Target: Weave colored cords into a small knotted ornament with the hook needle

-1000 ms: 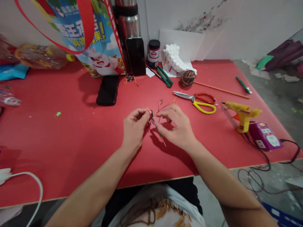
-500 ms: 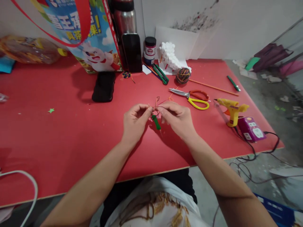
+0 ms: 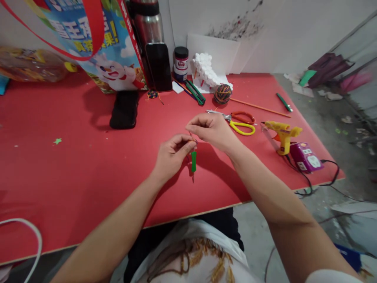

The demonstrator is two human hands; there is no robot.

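Over the red table, my left hand (image 3: 175,155) is closed in a pinch on multicoloured yarn and the upper metal end of a green-handled crochet hook (image 3: 193,161). The hook hangs nearly upright below my fingertips, its other thin end pointing down toward me. Higher and to the right, my right hand (image 3: 210,129) pinches a strand of the yarn (image 3: 191,135) that runs down to the left fingertips. The small worked loops there are mostly hidden by my fingers. Behind the right hand lies a multicoloured yarn ball (image 3: 222,94).
Scissors (image 3: 238,121) lie just beyond my right hand. A yellow glue gun (image 3: 282,135) and a purple box (image 3: 306,157) with cables are at the right. Behind stand a phone (image 3: 159,67), a jar (image 3: 180,65) and a bag (image 3: 112,51); another phone (image 3: 125,110) lies flat.
My right hand has moved up and away from the left, drawing the yarn strand. The crochet hook has swung from slanted to nearly upright. The view has shifted slightly.
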